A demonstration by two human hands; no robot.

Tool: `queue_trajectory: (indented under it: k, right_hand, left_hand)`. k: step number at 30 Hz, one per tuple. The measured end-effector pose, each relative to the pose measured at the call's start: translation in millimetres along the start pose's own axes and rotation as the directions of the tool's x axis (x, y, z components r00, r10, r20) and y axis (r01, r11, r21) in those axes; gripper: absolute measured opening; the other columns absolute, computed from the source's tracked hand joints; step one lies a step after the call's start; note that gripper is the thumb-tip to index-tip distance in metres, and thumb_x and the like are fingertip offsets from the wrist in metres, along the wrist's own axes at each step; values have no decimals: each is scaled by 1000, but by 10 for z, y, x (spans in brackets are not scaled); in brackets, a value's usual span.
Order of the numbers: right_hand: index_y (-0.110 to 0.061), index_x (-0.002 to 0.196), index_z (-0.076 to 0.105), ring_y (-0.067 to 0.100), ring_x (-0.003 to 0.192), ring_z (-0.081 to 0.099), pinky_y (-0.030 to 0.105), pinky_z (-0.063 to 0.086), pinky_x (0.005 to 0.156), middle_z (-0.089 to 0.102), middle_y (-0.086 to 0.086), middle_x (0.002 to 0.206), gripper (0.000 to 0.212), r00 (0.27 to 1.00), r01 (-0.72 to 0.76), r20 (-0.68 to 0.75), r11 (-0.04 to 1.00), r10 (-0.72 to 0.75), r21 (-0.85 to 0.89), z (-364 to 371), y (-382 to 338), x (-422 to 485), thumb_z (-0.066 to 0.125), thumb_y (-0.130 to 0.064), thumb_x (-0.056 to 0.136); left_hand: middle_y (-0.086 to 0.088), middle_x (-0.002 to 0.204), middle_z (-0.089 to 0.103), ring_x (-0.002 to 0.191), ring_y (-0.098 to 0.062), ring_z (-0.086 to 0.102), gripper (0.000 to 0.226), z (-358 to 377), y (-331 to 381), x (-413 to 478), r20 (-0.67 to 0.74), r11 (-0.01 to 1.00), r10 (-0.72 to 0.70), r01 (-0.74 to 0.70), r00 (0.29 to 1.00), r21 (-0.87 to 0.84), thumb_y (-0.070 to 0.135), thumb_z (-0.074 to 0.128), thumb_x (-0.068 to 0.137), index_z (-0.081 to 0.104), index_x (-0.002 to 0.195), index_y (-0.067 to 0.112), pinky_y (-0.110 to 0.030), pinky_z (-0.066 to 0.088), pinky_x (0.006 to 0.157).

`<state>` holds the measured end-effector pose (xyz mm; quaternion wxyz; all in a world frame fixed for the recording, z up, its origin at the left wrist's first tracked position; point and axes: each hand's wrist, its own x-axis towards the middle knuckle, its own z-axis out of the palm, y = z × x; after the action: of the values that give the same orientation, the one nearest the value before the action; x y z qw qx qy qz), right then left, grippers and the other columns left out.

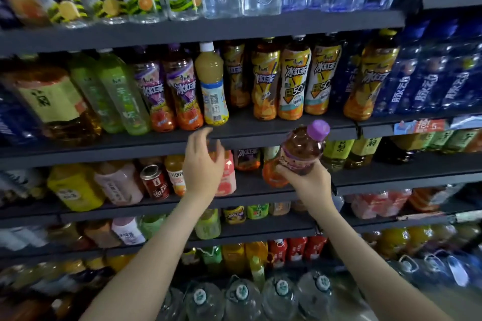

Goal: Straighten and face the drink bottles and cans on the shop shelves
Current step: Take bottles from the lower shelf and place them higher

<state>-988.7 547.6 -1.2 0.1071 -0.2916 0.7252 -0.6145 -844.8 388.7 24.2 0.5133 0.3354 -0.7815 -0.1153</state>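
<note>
Head view: the right hand (305, 181) grips the purple-capped bottle (303, 150) round its lower body, tilted, in front of the shelf edge (130, 151); the left hand (204, 164) holds nothing, fingers loosely spread, just below the white-capped juice bottle (211, 86). That bottle stands near the edge, barcode outward. A hasty reach, or pushing the held bottle in beside the purple-label bottles (180, 91), could tip it off.

Tiered dark grey shelves (260, 26) fill the view under dim light.

Head camera faces the drink shelves (234, 135) closely.
</note>
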Motion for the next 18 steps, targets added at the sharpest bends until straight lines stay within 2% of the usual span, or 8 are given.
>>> queue_trajectory:
  k: [2, 4, 7, 11, 14, 15, 16, 18]
  right_hand:
    - [-24, 104, 63, -13, 85, 57, 1, 43, 70, 65, -20, 91, 35, 999, 42, -6, 999, -42, 20, 75, -171, 89, 81, -26, 74]
    - [-23, 103, 63, -12, 85, 58, 0, 43, 69, 66, -18, 91, 34, 997, 76, -17, 996, -76, 49, 183, -308, 207, 81, -26, 74]
    - [-20, 109, 64, -9, 90, 60, 5, 46, 73, 68, -13, 96, 40, 992, 119, -48, 990, -116, 71, 367, -478, 394, 81, -28, 73]
    - [-16, 111, 66, -16, 88, 58, 2, 45, 74, 70, -10, 98, 43, 979, 192, -79, 980, -189, 42, 564, -592, 630, 82, -29, 73]
    - [-17, 110, 65, -13, 87, 59, 1, 44, 72, 69, -11, 97, 43, 972, 204, -119, 979, -202, 5, 637, -597, 755, 82, -31, 73]
    - [-17, 108, 64, -11, 86, 59, 0, 43, 71, 68, -13, 95, 41, 971, 197, -139, 980, -195, 1, 633, -593, 796, 81, -31, 73]
    - [-18, 105, 63, -11, 83, 57, 0, 42, 68, 66, -15, 91, 38, 970, 190, -154, 982, -188, -4, 614, -590, 833, 81, -31, 74]
    - [-24, 101, 60, -14, 78, 52, -2, 40, 64, 61, -21, 86, 33, 967, 194, -166, 981, -195, -17, 552, -545, 906, 79, -32, 76]
  left_hand:
    - [-9, 115, 57, 94, -23, 62, 30, -49, -35, 156, -36, 1000, 14, -15, 999, -23, 15, 60, 90, 55, 119, 6, -25, 49, 71]
    - [-8, 119, 57, 101, -24, 60, 34, -65, -39, 293, -14, 999, -3, 3, 1000, -40, 16, 58, 91, 53, 124, 8, -28, 50, 76]
    - [-8, 129, 55, 119, -21, 52, 43, 5, -32, 493, 56, 994, -55, 61, 997, -93, 19, 57, 93, 47, 133, 7, -19, 37, 88]
    - [-13, 130, 53, 120, -24, 51, 49, 279, -106, 760, 155, 964, -126, 158, 980, -214, 11, 58, 91, 41, 136, 3, -15, 34, 90]
    - [-12, 126, 53, 118, -23, 51, 54, 524, -190, 837, 208, 951, -112, 166, 972, -262, 4, 61, 86, 40, 135, 6, -30, 42, 101]
    - [-13, 129, 50, 121, -22, 49, 57, 605, -211, 842, 210, 949, -110, 165, 972, -270, 2, 61, 85, 37, 137, 5, -33, 40, 105]
    - [-15, 136, 43, 127, -23, 42, 64, 680, -222, 846, 219, 947, -127, 184, 967, -264, 2, 60, 86, 30, 142, 4, -30, 32, 111]
    - [-18, 150, 24, 138, -26, 24, 76, 825, -216, 837, 245, 934, -210, 269, 946, -235, 4, 58, 89, 9, 147, -2, -18, 13, 110]
